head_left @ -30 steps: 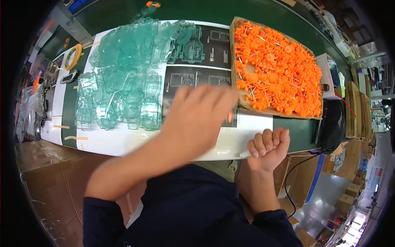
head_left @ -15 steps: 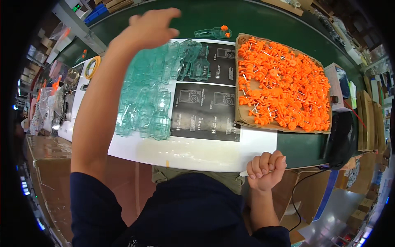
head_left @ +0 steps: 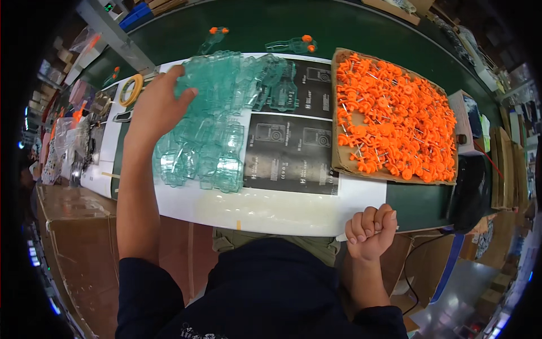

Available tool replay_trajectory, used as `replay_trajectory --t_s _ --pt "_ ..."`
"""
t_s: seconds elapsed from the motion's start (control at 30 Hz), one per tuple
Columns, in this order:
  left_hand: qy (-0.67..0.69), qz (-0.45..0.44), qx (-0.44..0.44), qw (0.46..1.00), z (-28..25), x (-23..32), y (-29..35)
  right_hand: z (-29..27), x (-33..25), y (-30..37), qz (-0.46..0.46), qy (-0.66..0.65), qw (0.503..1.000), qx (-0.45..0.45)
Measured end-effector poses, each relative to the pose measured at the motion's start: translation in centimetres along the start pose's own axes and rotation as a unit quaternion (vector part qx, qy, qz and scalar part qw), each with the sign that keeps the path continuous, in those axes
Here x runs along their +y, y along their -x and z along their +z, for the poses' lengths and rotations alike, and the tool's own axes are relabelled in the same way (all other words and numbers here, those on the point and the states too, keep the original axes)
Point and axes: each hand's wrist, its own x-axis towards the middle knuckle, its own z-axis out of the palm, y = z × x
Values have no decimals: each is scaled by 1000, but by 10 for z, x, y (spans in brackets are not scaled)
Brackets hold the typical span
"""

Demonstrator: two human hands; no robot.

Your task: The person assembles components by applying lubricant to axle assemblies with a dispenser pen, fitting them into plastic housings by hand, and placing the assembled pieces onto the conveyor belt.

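My left hand (head_left: 161,104) is open, thumb and fingers apart, over the left edge of a layer of clear green plastic shells (head_left: 212,90). Nothing shows in it; whether its fingertips touch the shells I cannot tell. Closed into a fist near the table's front edge, my right hand (head_left: 370,231) grips a slim white stick-like tool (head_left: 341,238), whose light end pokes out on the left. To the right of the shells stands a shallow cardboard tray (head_left: 335,152) heaped with orange plastic parts with metal pins (head_left: 395,118).
Beyond the shells, on the green belt (head_left: 248,28), lie two clear shells with orange parts fitted, one at the left (head_left: 210,42) and one farther right (head_left: 288,45). Yellow tape rolls (head_left: 131,90) sit by a metal post (head_left: 116,37). Black printed sheets (head_left: 291,150) cover the white board.
My left hand has come back from over the belt toward me, down to the shells' left side. A shell with orange parts now shows where it was. My right hand keeps its grip.
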Motion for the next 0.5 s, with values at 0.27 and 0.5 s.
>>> replay_trajectory --t_s 0.27,0.5 --pt "218 365 -25 905 32 90 125 15 -24 -13 -57 69 994 61" --pt "228 349 -121 901 73 108 170 61 -51 -67 -228 659 715 46"
